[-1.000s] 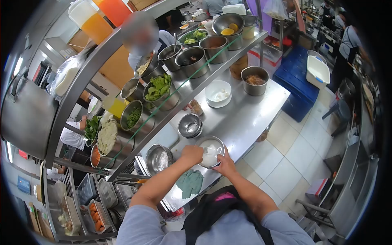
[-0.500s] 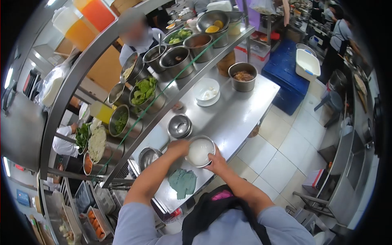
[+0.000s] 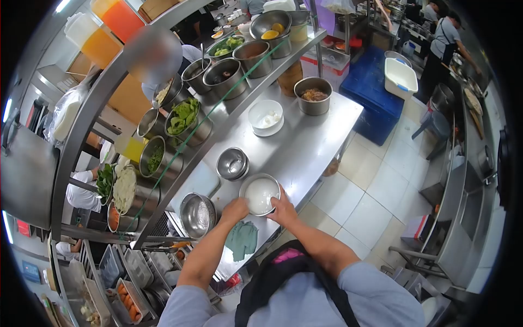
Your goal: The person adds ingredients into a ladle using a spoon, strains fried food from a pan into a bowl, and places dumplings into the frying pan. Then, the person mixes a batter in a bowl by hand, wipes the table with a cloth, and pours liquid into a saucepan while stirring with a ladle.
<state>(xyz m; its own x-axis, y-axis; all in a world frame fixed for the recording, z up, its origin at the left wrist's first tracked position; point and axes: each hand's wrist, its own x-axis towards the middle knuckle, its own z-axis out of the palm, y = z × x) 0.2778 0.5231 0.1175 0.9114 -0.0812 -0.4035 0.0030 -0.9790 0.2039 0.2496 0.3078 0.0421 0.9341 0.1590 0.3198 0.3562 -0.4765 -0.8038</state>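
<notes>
A metal bowl of white, milky liquid [image 3: 261, 193] is held between my two hands over the steel table [image 3: 321, 131]. My left hand [image 3: 235, 210] is closed at the bowl's left rim. On the right rim, my right hand [image 3: 283, 209] grips with its fingers wrapped round the edge. Stacked small metal bowls [image 3: 232, 164] stand just behind it. A larger, wet-looking metal bowl [image 3: 198, 215] is to the left, and a crumpled green cloth [image 3: 241, 240] lies in front of my left hand.
A white bowl [image 3: 266, 116] with white pieces sits on a plate farther back, beside a metal pot [image 3: 313, 96] of brown food. Above the table's left side runs a steel shelf [image 3: 218, 117] of ingredient pots. Behind the shelf stands a person. A blue chest [image 3: 370, 98] is beyond the table.
The liquid, stirred with pale lumps showing a second ago, now looks smoother. The view has shifted, so table items appear farther left. Both hands remain at the bowl's rim.
</notes>
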